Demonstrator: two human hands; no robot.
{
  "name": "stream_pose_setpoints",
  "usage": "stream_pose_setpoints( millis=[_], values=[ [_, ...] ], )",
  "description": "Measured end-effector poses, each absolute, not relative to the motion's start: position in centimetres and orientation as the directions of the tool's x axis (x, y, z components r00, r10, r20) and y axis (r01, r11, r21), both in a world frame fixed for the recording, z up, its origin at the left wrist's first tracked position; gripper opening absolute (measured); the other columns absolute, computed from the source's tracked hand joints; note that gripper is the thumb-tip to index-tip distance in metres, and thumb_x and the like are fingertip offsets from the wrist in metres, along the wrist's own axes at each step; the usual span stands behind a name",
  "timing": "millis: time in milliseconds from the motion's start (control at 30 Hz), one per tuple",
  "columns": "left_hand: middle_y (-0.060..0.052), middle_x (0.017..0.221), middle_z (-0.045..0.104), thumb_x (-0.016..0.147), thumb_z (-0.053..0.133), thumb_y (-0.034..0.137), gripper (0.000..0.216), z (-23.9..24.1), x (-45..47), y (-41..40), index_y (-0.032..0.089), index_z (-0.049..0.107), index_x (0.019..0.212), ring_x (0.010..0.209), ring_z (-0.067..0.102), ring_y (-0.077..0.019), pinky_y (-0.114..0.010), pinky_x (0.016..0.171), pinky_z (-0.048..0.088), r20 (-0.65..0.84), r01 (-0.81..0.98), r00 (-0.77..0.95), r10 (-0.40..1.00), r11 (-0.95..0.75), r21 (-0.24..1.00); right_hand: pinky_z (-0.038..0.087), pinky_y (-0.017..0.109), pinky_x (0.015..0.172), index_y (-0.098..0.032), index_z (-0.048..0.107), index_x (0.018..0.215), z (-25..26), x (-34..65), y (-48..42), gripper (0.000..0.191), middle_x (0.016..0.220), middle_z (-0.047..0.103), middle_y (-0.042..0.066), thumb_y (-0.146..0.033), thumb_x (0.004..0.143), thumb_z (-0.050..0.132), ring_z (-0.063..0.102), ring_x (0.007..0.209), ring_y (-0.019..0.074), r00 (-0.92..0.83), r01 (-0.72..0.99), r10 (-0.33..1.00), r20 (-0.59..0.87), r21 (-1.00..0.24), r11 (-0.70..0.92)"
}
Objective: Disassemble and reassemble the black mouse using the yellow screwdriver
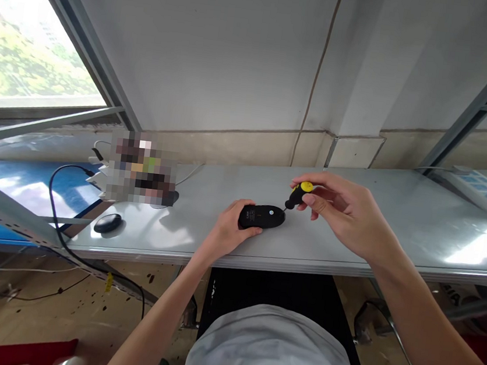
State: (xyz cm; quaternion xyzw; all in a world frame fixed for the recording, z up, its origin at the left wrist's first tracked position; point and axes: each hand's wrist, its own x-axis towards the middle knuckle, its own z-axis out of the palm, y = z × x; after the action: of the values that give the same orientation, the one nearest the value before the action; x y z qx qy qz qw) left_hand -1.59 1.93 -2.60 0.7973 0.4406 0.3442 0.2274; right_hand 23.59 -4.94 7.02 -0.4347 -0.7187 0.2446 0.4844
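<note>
A black computer mouse (pixel 261 216) lies with its underside up on the grey table, a small white dot and printed label showing. My left hand (pixel 233 228) grips its left end, thumb along the near edge and fingers around the far side. In my right hand (pixel 332 207) is a short screwdriver (pixel 300 195) with a yellow and black handle, held between thumb and fingers. Its thin shaft slants down to the right end of the mouse. Whether the tip sits in a screw is too small to tell.
Another black rounded object (pixel 107 223), looking like a mouse, lies on the left of the table (pixel 208 184). Behind it is a pixelated patch with a power strip (pixel 98 180) and a black cable (pixel 55 196). Metal shelf posts stand at both sides, and a wall rises behind.
</note>
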Motion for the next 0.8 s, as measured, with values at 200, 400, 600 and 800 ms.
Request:
stream_pose_setpoints(
  millis=[200, 400, 600, 800],
  values=[
    [-0.005, 0.129, 0.063, 0.084, 0.078, 0.031, 0.049, -2.40, -1.55, 1.80, 0.025, 0.056, 0.128, 0.115, 0.061, -0.0253, -0.040, 0.103, 0.047, 0.330, 0.548, 0.376, 0.866, -0.495, 0.674, 0.059, 0.034, 0.069, -0.031, 0.072, 0.121, 7.05, 23.64, -4.97, 0.027, 0.117, 0.072, 0.005, -0.044, 0.099, 0.063, 0.072, 0.090, 0.0224, -0.164, 0.402, 0.862, 0.480, -0.765, 0.502],
    [-0.005, 0.127, 0.063, 0.084, 0.079, 0.031, 0.049, -2.52, -1.54, 1.87, 0.025, 0.056, 0.127, 0.114, 0.061, -0.0251, -0.040, 0.103, 0.047, 0.340, 0.543, 0.376, 0.862, -0.502, 0.673, 0.059, 0.035, 0.069, -0.030, 0.072, 0.121, 6.95, 23.79, -4.84, 0.029, 0.115, 0.073, 0.005, -0.046, 0.099, 0.062, 0.072, 0.089, 0.0232, -0.161, 0.407, 0.860, 0.484, -0.761, 0.504],
    [-0.004, 0.127, 0.063, 0.083, 0.080, 0.030, 0.050, -2.50, -1.50, 1.91, 0.025, 0.056, 0.127, 0.114, 0.060, -0.0247, -0.039, 0.102, 0.047, 0.338, 0.543, 0.372, 0.865, -0.497, 0.677, 0.059, 0.034, 0.069, -0.031, 0.072, 0.120, 6.94, 23.84, -4.79, 0.026, 0.115, 0.073, 0.004, -0.043, 0.099, 0.063, 0.073, 0.089, 0.0220, -0.156, 0.404, 0.862, 0.483, -0.765, 0.502],
    [-0.004, 0.127, 0.063, 0.084, 0.079, 0.029, 0.049, -2.42, -1.56, 1.83, 0.025, 0.056, 0.127, 0.114, 0.060, -0.0244, -0.038, 0.102, 0.047, 0.334, 0.542, 0.371, 0.866, -0.494, 0.680, 0.058, 0.031, 0.069, -0.033, 0.072, 0.121, 6.96, 23.93, -4.83, 0.025, 0.115, 0.073, 0.002, -0.042, 0.100, 0.062, 0.072, 0.091, 0.0204, -0.162, 0.418, 0.861, 0.481, -0.757, 0.502]
  ],
)
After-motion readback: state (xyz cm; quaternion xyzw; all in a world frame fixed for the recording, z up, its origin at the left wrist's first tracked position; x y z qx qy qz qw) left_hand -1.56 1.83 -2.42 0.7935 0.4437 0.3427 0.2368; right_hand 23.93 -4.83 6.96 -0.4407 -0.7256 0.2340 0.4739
